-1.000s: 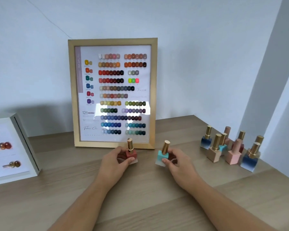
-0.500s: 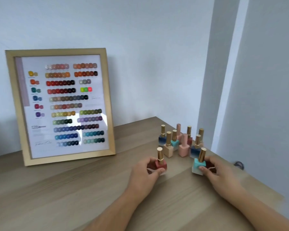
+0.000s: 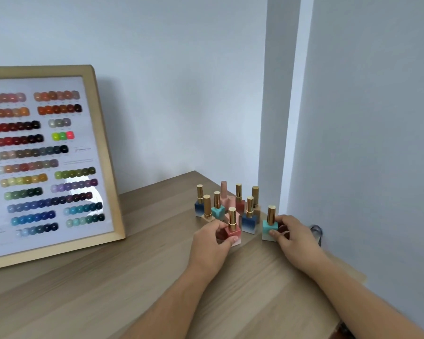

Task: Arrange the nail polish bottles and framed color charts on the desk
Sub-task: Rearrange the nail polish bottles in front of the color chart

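Left hand (image 3: 212, 242) grips the red bottle (image 3: 232, 231); right hand (image 3: 298, 241) grips the teal bottle (image 3: 270, 226). Both stand upright beside the bottle cluster (image 3: 224, 206) near the desk's (image 3: 132, 277) far right corner. Framed color chart (image 3: 47, 162) leans at the rear edge.

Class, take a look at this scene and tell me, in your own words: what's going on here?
A person is arranging nail polish bottles on a wooden desk. The left hand grips a red bottle, and the right hand grips a turquoise bottle. Both bottles are upright at the front of a cluster of other bottles near the desk's right corner. A framed color chart stands propped at the left, untouched.
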Action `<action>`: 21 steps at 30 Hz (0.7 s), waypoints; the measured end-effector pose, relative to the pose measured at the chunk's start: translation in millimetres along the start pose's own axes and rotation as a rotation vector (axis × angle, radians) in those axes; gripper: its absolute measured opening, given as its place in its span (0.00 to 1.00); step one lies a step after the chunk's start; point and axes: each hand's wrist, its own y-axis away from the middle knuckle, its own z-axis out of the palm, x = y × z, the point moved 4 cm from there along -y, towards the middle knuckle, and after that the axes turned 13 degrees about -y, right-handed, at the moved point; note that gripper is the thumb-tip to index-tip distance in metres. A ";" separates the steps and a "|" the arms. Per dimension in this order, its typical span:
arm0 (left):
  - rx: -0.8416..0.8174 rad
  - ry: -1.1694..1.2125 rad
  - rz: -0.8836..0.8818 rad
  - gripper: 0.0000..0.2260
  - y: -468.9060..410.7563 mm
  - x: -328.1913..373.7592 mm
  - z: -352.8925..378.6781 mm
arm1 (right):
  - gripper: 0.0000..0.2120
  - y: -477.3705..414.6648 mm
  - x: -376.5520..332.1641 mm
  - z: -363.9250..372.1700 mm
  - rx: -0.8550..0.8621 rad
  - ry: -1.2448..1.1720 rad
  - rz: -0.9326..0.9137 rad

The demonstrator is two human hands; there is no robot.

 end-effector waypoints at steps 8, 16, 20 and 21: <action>-0.006 -0.010 -0.011 0.09 0.1 -1.8 1.1 | 0.18 0.3 -4.2 0.8 -0.021 -0.013 -0.002; 0.036 0.032 -0.071 0.12 24.1 -17.2 -16.6 | 0.10 15.5 -4.7 -8.5 0.122 -0.083 -0.024; 0.034 0.010 -0.086 0.12 43.5 -36.6 -35.1 | 0.12 35.1 -15.8 -3.5 0.101 -0.065 -0.054; 0.043 0.002 -0.092 0.12 48.4 -42.4 -41.6 | 0.12 40.8 -20.3 0.8 0.082 -0.057 -0.074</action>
